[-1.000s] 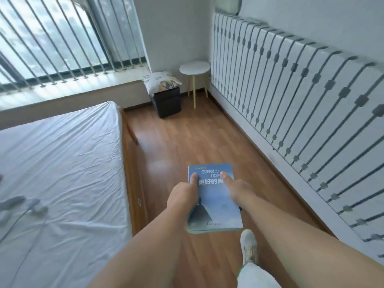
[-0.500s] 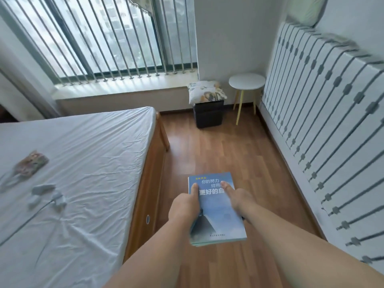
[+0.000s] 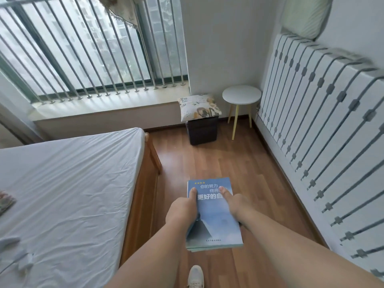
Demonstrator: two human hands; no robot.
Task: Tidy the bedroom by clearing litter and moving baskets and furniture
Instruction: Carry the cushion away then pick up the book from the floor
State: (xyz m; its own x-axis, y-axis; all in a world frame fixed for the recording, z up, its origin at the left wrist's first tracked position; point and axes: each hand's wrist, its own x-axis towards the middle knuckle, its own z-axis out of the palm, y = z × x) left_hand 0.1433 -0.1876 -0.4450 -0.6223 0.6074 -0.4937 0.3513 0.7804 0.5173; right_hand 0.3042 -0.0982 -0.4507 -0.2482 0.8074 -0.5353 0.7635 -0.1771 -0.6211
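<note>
Here the blue paperback book (image 3: 214, 215) is held flat in the air above the wooden floor (image 3: 239, 163), just right of the bed (image 3: 68, 183). The left hand (image 3: 181, 210) and right hand (image 3: 236, 204) each grip a long edge, thumbs pressed on the cover and fingers hidden beneath. It looks light, thin and a little floppy, so holding both sides near the middle should keep it level.
</note>
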